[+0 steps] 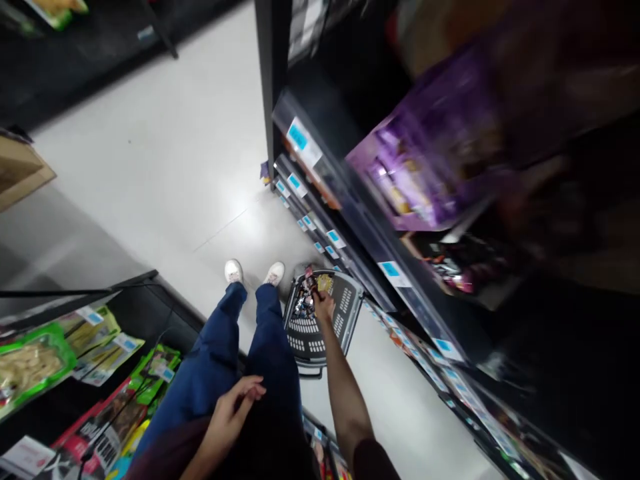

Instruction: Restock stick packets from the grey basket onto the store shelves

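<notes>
My right hand (324, 305) reaches down into a dark grey shopping basket (345, 327) standing on the floor. Its fingers are closed at the edge of a bunch of small dark, shiny wrapped packets (305, 297); which part they grip is too small to make out. Beside my fingers, a yellow packet (325, 281) also lies in the basket. My left hand (237, 407) hovers in front of my thigh, holding nothing, its fingers loosely extended.
Shelving with price labels (303, 140) runs along the right, bearing purple packages (415, 160) and an open box of shiny packets (460, 263). At lower left, another shelf holds snack bags (105, 427). A cardboard box (23, 170) juts in at the left. My shoes (233, 271) stand left of the basket.
</notes>
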Available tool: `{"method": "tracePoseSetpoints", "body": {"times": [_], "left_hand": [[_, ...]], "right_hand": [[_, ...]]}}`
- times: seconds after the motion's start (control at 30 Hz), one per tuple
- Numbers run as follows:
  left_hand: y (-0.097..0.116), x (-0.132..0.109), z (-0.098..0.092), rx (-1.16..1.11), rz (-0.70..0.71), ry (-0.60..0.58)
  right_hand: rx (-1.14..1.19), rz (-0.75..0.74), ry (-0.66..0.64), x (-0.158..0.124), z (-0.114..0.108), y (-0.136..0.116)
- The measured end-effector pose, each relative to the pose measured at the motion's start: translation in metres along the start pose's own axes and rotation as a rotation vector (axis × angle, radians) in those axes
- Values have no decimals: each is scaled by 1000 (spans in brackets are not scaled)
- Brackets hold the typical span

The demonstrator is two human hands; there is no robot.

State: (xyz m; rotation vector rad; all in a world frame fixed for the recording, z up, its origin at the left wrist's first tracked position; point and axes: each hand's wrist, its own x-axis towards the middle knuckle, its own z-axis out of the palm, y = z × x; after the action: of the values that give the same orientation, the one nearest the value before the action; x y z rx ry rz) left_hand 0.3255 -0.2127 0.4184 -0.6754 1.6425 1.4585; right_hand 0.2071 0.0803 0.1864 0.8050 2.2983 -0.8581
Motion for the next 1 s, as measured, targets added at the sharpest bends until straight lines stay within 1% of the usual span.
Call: {"method": "tracePoseSetpoints", "body": {"times": [0.1, 0.17, 0.23, 0.3, 0.37, 0.47, 0.57, 0.67, 0.83, 0.9, 1.0], "left_hand": [[37, 1, 2, 140, 221, 30], [67, 4, 2, 240, 405, 52], [98, 6, 0, 350, 561, 51], [129, 8, -3, 438, 642, 14], [155, 6, -5, 483, 673, -55], [185, -2, -6, 484, 734, -148], [202, -13, -2, 421, 778, -141], [209, -16, 3, 321, 765, -89], [214, -7, 13, 132, 696, 22], [215, -3, 18, 72, 668, 31], [216, 1, 25, 24, 628, -5]], "right_hand": [[92, -154, 35, -66, -40, -38], [169, -288, 49, -109, -70, -67], [249, -436, 46, -149, -100, -97], [323, -570, 43, -183, -127, -125], [387, -663, 60, -209, -149, -149], [471, -736, 110, -233, -173, -179], [532, -744, 168, -245, -185, -199], [549, -728, 197, -252, -189, -209], [436, -784, 107, -269, -190, -215], [362, -829, 79, -275, -194, -216], [246, -881, 46, -275, -207, -212]]}}
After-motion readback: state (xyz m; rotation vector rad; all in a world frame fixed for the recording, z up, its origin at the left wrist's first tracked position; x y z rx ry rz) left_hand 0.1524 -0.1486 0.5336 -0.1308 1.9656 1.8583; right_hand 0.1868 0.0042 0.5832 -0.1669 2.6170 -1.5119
